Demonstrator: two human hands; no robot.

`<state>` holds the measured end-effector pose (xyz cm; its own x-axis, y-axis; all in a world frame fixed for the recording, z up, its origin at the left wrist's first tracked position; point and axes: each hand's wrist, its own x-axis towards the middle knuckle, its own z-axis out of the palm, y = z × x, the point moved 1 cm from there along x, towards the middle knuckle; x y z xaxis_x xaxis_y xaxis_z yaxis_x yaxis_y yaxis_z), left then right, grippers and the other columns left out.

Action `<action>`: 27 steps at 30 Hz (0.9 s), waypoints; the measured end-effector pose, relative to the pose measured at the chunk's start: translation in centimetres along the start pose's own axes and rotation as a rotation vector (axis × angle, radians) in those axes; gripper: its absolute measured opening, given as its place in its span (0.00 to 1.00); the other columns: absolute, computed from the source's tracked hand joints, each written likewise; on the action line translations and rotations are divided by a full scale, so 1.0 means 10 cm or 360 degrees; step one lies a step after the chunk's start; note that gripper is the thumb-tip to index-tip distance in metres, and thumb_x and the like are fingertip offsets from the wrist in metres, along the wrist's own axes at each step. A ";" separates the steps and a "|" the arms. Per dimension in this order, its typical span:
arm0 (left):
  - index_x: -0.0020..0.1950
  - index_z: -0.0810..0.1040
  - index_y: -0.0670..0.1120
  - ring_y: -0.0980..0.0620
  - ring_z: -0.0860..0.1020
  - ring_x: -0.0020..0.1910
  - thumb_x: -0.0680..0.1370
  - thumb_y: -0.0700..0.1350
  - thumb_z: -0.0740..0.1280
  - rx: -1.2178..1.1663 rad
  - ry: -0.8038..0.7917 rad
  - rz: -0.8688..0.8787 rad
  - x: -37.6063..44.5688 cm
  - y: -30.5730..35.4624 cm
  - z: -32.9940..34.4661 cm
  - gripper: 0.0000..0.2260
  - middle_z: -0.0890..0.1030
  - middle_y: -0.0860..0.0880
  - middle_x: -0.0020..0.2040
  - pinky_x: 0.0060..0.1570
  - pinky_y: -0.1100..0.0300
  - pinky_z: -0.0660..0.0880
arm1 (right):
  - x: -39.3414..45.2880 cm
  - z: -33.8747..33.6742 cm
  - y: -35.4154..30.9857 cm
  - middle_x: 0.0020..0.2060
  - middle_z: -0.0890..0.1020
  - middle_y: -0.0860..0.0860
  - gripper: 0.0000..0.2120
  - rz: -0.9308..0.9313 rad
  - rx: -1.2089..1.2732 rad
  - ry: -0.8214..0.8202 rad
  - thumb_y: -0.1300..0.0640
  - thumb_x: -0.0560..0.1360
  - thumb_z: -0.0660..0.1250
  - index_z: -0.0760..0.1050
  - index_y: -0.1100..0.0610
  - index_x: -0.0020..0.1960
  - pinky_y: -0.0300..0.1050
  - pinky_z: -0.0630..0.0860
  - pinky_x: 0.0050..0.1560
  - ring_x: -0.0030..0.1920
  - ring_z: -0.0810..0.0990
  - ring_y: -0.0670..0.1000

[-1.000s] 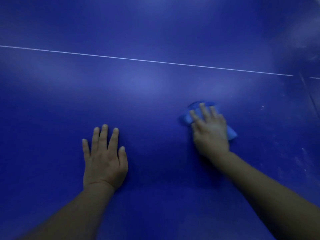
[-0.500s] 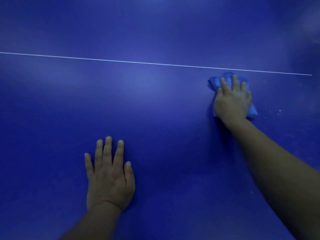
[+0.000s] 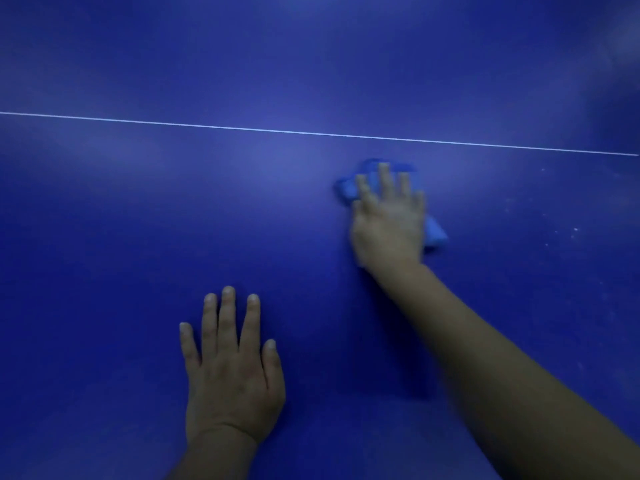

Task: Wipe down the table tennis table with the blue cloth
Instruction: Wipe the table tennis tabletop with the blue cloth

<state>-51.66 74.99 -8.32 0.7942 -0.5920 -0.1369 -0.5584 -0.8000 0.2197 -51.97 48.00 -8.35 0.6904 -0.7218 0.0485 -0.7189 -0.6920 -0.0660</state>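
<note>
The dark blue table tennis table (image 3: 138,237) fills the whole view. My right hand (image 3: 389,220) presses flat on the light blue cloth (image 3: 349,187), its fingers straight and spread; the cloth bunches out past the fingertips and shows again by the little-finger side. The hand and cloth lie just below the table's white line (image 3: 242,129) and look blurred. My left hand (image 3: 232,368) rests flat on the bare table nearer to me, fingers straight, holding nothing.
Pale specks and dust marks (image 3: 575,230) dot the table surface to the right of the cloth. Beyond the white line the surface runs on, dim and plain.
My right hand pushed the cloth out to the white line, then drew it back toward me and to the left. My left hand stays planted flat on the table.
</note>
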 end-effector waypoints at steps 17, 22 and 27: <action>0.78 0.62 0.44 0.44 0.51 0.80 0.78 0.54 0.50 -0.0004 -0.0038 -0.0020 0.00 0.03 -0.01 0.29 0.59 0.42 0.79 0.75 0.36 0.46 | 0.75 -0.13 0.95 0.81 0.49 0.54 0.27 0.0875 -0.0014 0.0014 0.49 0.84 0.49 0.56 0.58 0.80 0.65 0.47 0.76 0.80 0.44 0.62; 0.77 0.64 0.43 0.42 0.53 0.79 0.78 0.55 0.50 -0.0008 -0.0014 -0.0021 0.01 0.03 -0.01 0.30 0.60 0.42 0.79 0.75 0.41 0.42 | 0.48 0.07 -0.14 0.81 0.55 0.51 0.25 -0.0405 -0.0034 -0.0125 0.51 0.82 0.51 0.60 0.53 0.79 0.58 0.56 0.75 0.79 0.54 0.59; 0.77 0.64 0.43 0.43 0.51 0.79 0.78 0.55 0.49 -0.0013 -0.0026 -0.0026 0.02 0.05 -0.02 0.30 0.59 0.42 0.79 0.75 0.45 0.38 | 0.91 -0.15 1.29 0.79 0.57 0.58 0.24 0.0331 -0.0291 0.0033 0.52 0.83 0.48 0.61 0.57 0.78 0.59 0.55 0.75 0.77 0.57 0.63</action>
<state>-51.73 74.53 -8.02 0.7992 -0.5805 -0.1560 -0.5435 -0.8087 0.2250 -55.13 32.47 -7.25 0.5259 -0.8474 0.0732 -0.8491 -0.5179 0.1040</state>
